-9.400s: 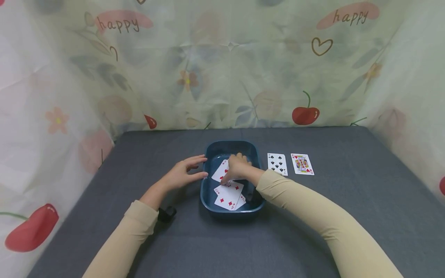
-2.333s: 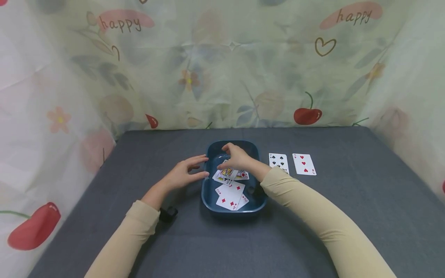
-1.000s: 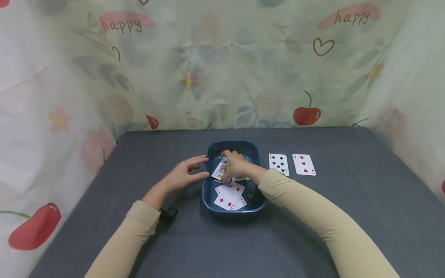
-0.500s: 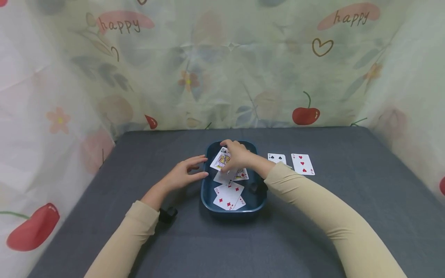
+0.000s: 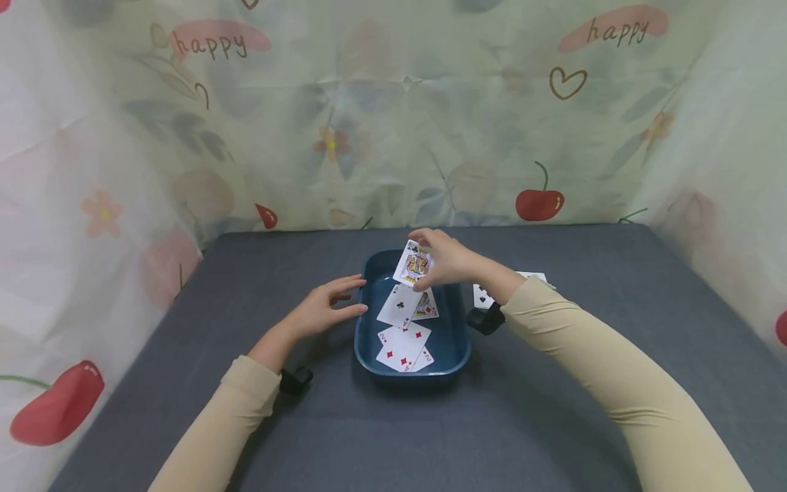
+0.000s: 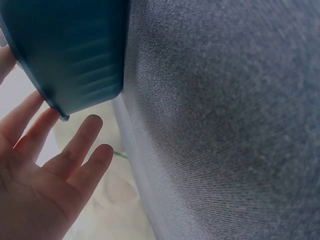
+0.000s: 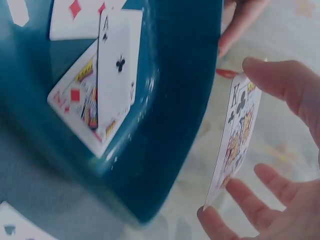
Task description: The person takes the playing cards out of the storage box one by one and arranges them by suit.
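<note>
My right hand [image 5: 451,261] pinches a king of clubs [image 5: 413,263] by its edges, thumb at one end and fingers at the other. The card is tilted, over the far part of a dark blue bin [image 5: 455,345]. In the right wrist view its face [image 7: 236,132] shows beside the bin's wall. Inside the bin an ace of clubs [image 5: 397,306] overlaps a king of diamonds [image 5: 428,307]. Nearer the front, several red diamond cards [image 5: 402,348] overlap. My left hand [image 5: 322,305] spreads its fingers along the bin's left side, fingertips [image 6: 50,115] right at the rim.
Right of the bin, a spade card [image 5: 481,298] and another card [image 5: 533,276] lie on the grey cloth [image 5: 393,437], mostly behind the right forearm. Black wrist cameras [image 5: 486,319] sit on both wrists. A patterned curtain [image 5: 406,137] encloses the back and sides.
My right hand has lifted the king of clubs off the ace, up and rightward. Earlier, a three of hearts appeared where a king of hearts lay on the cloth. My left hand stays put.
</note>
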The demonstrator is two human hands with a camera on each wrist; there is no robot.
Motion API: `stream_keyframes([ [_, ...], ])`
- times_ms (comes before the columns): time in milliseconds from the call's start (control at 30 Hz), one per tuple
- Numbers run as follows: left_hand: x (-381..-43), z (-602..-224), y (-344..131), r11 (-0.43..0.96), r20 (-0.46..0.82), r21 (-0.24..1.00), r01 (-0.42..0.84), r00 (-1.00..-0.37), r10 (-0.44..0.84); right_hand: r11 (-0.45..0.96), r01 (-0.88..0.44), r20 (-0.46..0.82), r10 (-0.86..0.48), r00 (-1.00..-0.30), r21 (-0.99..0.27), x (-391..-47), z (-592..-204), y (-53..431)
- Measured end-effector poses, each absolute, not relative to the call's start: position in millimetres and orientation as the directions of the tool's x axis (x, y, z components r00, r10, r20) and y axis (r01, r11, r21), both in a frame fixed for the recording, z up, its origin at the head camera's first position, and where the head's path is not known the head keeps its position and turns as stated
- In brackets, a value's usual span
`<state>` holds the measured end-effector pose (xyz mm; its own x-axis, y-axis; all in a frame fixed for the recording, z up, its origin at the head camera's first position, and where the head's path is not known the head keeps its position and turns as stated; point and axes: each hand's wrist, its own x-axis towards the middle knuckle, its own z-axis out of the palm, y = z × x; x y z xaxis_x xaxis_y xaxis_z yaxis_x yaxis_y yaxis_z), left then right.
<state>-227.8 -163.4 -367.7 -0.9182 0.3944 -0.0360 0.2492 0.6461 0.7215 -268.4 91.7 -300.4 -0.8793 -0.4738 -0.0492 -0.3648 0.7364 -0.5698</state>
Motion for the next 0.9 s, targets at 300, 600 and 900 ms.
stream_keyframes([
  [300,-227,-368,-164,0.647,-0.023,0.713,0.268,-0.914,0.404,0.673,-0.394,-0.042,-0.534,-0.845,-0.626,-268,-293,131],
  [600,-226,-367,-162,0.644,-0.040,0.724,0.248,-0.917,0.397,0.671,-0.402,-0.043,-0.542,-0.839,-0.622,-274,-294,179],
  [900,-227,-366,-162,0.641,-0.041,0.728,0.243,-0.918,0.395,0.703,-0.384,-0.039,-0.504,-0.863,-0.599,-276,-299,227],
])
